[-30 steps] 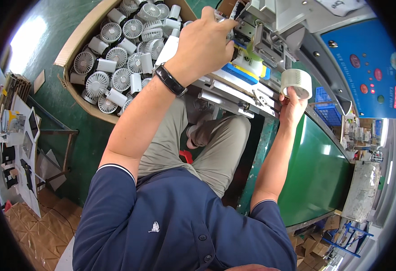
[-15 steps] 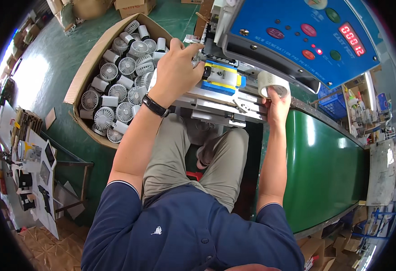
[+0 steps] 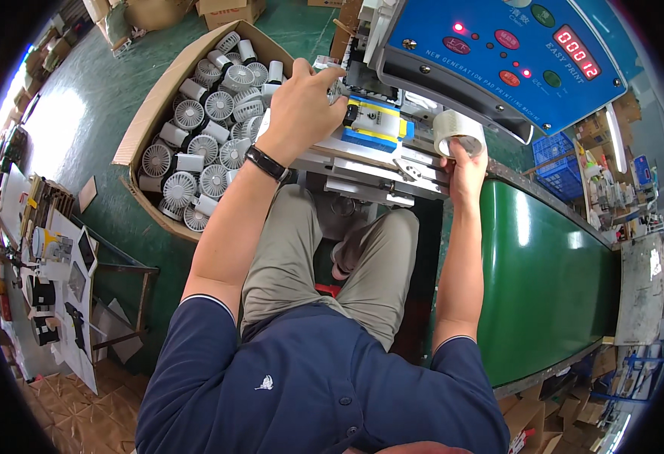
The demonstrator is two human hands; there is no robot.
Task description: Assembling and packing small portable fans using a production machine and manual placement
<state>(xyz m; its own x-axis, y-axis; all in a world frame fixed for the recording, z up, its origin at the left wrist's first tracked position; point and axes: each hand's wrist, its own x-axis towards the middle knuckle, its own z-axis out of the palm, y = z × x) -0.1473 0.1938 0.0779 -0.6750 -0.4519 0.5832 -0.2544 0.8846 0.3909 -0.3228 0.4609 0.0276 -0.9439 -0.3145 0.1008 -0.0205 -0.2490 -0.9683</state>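
My left hand [image 3: 301,110], with a black band at the wrist, is at the left end of a blue and yellow holder [image 3: 377,144]. Its thumb and forefinger curve around the round grille head of a small white fan [image 3: 373,117]; the palm hides part of that head. The fan's white body lies in the holder, its black joint toward my left hand. My right hand [image 3: 464,170] grips a wide roll of clear tape [image 3: 453,125] from below, thumb in the core, right of the holder.
An open cardboard box [image 3: 139,125] full of white fans stands at left. Above the holder hangs a printing machine's blue control panel [image 3: 491,53] with lit red digits. A green curved surface [image 3: 547,272] lies at right, with a blue crate [image 3: 559,166] beyond.
Another red lamp is lit at the panel's left side. The view has shifted slightly; both hands keep nearly the same places, on the fan and the tape roll.
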